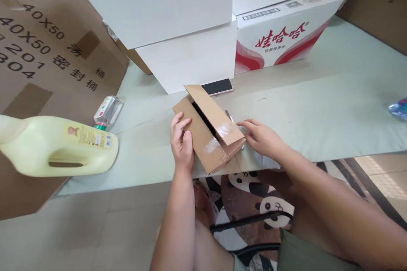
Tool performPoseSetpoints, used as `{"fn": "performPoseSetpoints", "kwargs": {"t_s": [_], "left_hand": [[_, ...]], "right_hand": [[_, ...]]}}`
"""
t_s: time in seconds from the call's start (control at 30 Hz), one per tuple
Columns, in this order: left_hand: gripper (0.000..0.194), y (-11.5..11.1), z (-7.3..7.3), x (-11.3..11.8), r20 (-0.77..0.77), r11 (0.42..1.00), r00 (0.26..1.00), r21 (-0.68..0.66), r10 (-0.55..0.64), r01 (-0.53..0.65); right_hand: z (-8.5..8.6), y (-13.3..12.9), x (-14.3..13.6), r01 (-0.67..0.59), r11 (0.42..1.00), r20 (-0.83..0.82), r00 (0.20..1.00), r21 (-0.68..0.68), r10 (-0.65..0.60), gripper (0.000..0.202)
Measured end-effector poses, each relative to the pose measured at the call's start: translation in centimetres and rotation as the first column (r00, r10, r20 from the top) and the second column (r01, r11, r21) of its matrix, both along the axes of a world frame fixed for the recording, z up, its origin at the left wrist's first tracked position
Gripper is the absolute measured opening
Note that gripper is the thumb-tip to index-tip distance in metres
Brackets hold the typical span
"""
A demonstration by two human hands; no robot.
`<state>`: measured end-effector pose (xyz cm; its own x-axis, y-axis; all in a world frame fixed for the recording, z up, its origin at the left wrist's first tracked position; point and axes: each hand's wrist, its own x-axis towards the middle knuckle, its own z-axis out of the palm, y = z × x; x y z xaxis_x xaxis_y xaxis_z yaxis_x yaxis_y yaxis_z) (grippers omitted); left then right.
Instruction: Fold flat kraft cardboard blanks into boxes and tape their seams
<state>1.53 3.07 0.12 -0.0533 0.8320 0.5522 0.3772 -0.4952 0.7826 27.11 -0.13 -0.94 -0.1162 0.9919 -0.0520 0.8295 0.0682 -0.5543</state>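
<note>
Left hand (182,139), fingers apart, rests against the cardboard box's (202,134) left side, with right hand (260,136), grip unclear, beside its right corner; likely light, stiffish, best held by its sides.

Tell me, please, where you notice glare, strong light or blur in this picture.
In the head view, white glare on the clear tape of the small cardboard box; in the head view, a bright patch of light on the floor at right; also in the head view, fine print on the yellow jug too soft to read.
</note>
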Motion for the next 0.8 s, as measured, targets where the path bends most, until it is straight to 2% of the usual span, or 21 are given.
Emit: {"fn": "performPoseSetpoints", "kwargs": {"t_s": [0.3, 0.6, 0.8], "left_hand": [[0.038, -0.1, 0.0, -0.3, -0.001, 1.000, 1.000, -0.017, -0.005, 0.005], [0.033, -0.1, 0.1, -0.9, 0.077, 0.999, 0.997, -0.041, -0.011, 0.014], [0.034, -0.2, 0.5, -1.4, 0.097, 0.995, 0.995, -0.096, -0.007, 0.016]], "right_hand": [[0.2, -0.6, -1.1, -0.131, 0.988, -0.201, 0.969, 0.078, 0.144, 0.046], [0.9, -0.1, -2.5, -0.115, 0.993, -0.218, 0.969, 0.021, 0.117, 0.042], [0.5, -0.4, -3.1, -0.008, 1.000, -0.125, 0.992, 0.025, 0.012, 0.050]]}}
